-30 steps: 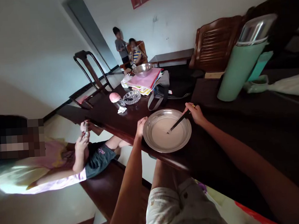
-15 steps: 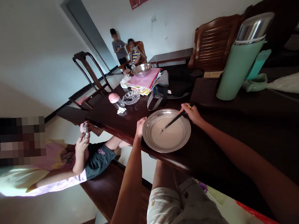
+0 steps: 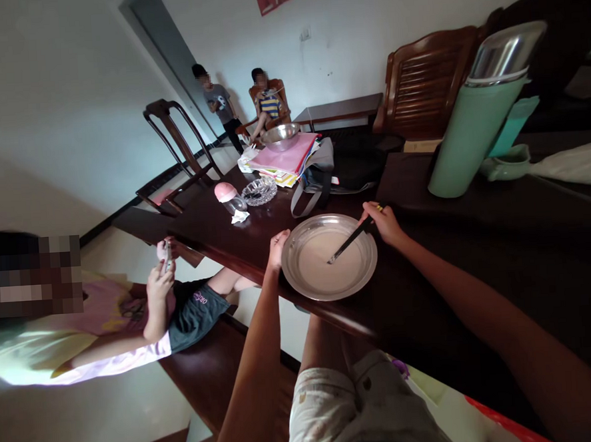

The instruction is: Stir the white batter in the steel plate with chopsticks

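A wide metal bowl (image 3: pixel 371 270) stands on the dark wooden table, holding a pale beige liquid (image 3: pixel 323 276). My left hand (image 3: pixel 278 249) is closed on the bowl's left rim. In my right hand (image 3: pixel 382 222), at the far right side of the rim, is a pair of dark chopsticks (image 3: pixel 349 241). They slant down to the left, and their tips dip into the liquid near the middle of the bowl. Pressed together, the chopsticks look almost like one stick.
Behind the bowl lie a bag (image 3: pixel 355 167), a glass ashtray (image 3: pixel 259 191), a pink-capped bottle (image 3: pixel 228 195) and folders (image 3: pixel 284 156) under another metal bowl (image 3: pixel 280 136). A green thermos (image 3: pixel 477 130) stands right. One person (image 3: pixel 150 303) sits left with a phone; two others are at the back.
The chopstick tips have shifted slightly right and down through the liquid. My left hand and the bowl stay put. At the back, the standing person has moved left.
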Demonstrator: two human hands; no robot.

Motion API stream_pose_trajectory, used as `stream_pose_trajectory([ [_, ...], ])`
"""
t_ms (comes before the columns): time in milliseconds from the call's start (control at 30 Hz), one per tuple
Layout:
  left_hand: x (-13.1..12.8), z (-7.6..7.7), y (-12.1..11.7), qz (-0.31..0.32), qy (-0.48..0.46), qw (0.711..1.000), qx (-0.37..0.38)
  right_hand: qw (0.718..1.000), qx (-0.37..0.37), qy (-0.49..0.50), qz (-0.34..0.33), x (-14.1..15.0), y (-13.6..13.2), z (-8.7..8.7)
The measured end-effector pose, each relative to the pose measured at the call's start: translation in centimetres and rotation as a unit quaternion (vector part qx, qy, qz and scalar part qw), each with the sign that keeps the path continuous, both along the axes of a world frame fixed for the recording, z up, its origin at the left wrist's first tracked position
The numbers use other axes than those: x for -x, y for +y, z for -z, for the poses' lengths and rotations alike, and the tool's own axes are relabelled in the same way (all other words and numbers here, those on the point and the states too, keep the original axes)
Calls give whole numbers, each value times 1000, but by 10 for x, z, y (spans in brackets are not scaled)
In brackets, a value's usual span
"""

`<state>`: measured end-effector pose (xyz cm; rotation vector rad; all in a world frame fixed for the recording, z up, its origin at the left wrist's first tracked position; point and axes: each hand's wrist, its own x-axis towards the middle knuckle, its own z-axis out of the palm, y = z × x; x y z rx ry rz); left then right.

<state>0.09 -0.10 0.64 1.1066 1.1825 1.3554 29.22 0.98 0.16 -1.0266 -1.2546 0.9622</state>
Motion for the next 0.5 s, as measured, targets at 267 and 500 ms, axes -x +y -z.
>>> stream_pose_trajectory([
  [267, -1, -1, -1, -1, -1, 1000, 6, 1000, 3, -1, -1, 0, 0, -1],
  [500, -1, -1, -1, -8, -2, 1000, 12, 1000, 4, -9, -10, 1, -1, -2],
])
